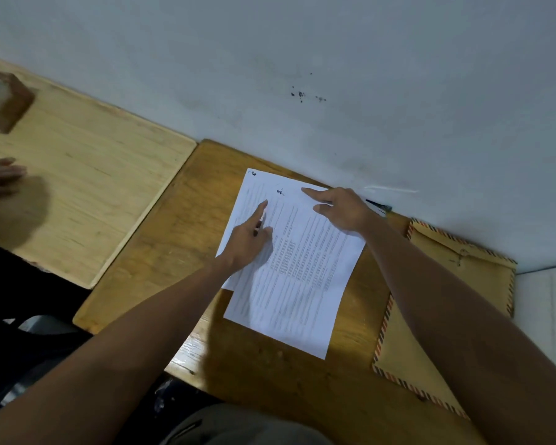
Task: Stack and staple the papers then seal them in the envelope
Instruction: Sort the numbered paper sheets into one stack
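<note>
The 2 white printed paper sheets [297, 268] lie on the brown wooden counter [187, 226], overlapped but not squared: the lower sheet's corner pokes out at the left, under the left wrist. Just to the right lies the tan envelope with striped red-and-blue edging [408, 342], partly under the right forearm. The left hand [247, 242] rests on the left part of the sheets, index finger stretched forward, the other fingers curled; something thin may sit among them, but I cannot tell what. Farther in, the right hand [341, 208] presses flat on the sheets' far right corner, fingers spread. A dark pen-like object [377, 205] peeks out beyond it by the wall. No stapler is clearly visible. The likely risk: stapling now would fix the sheets askew, and a sliding palm could shift them further or crease a corner.
</note>
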